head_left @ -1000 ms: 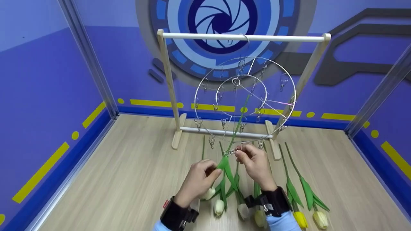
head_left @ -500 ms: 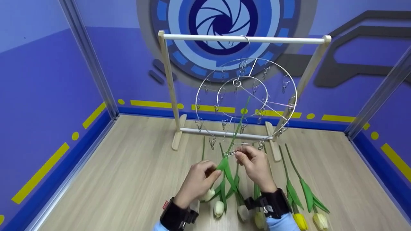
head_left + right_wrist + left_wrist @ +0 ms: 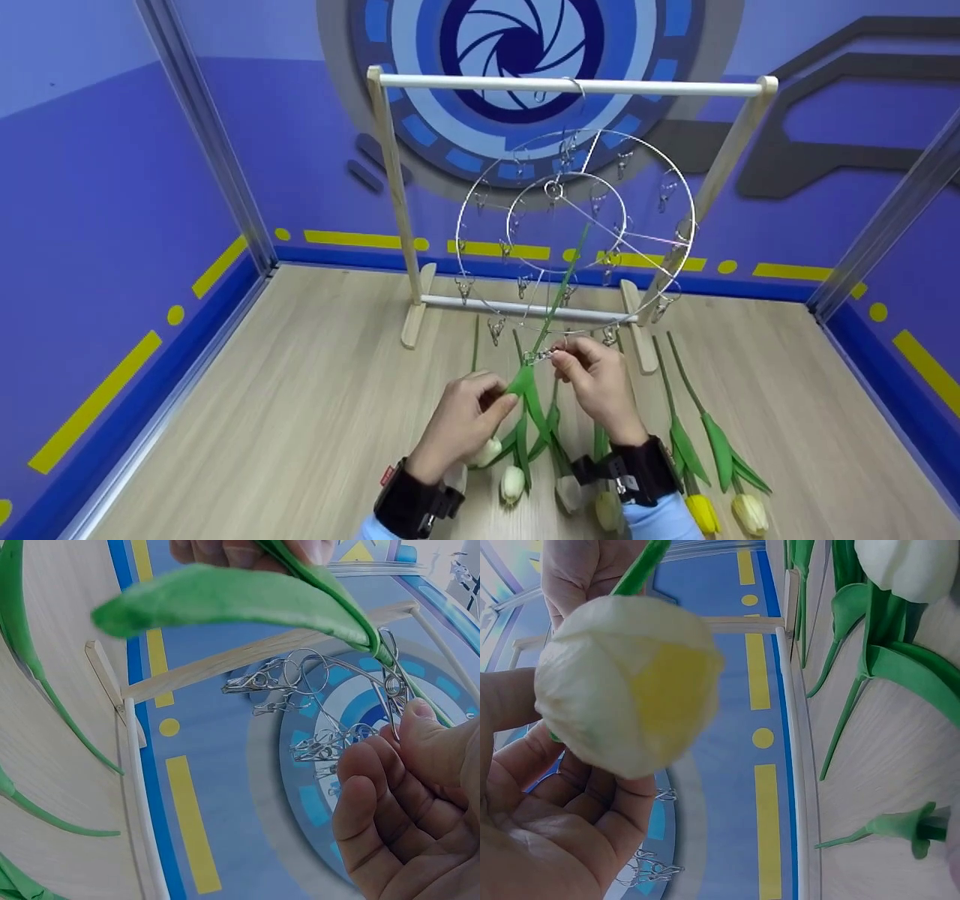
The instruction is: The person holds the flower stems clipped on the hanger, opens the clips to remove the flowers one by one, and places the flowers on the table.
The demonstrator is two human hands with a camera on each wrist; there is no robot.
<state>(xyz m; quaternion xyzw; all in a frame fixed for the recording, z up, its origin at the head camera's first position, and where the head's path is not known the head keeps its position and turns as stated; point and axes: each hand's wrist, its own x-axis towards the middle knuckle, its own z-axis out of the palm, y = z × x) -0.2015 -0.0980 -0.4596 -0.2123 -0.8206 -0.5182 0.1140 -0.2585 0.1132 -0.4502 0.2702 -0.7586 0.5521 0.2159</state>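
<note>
My left hand holds an artificial tulip near its green leaves, with the stem slanting up toward the hanger. In the left wrist view the bloom, white with a yellow patch, hides part of that hand. My right hand pinches the handle end of a metal clip between thumb and forefinger. The clip lies across the tulip's stem just above the leaves; whether its jaws grip the stem I cannot tell. It belongs to a round wire clip hanger with several similar clips.
The hanger hooks over the top bar of a wooden rack. More tulips lie on the wooden table, including a yellow one and a cream one at the right. A blue patterned wall stands behind.
Both hands keep nearly the same place and grip. Only the head view shifts slightly, and the hanging clips sway a little.
</note>
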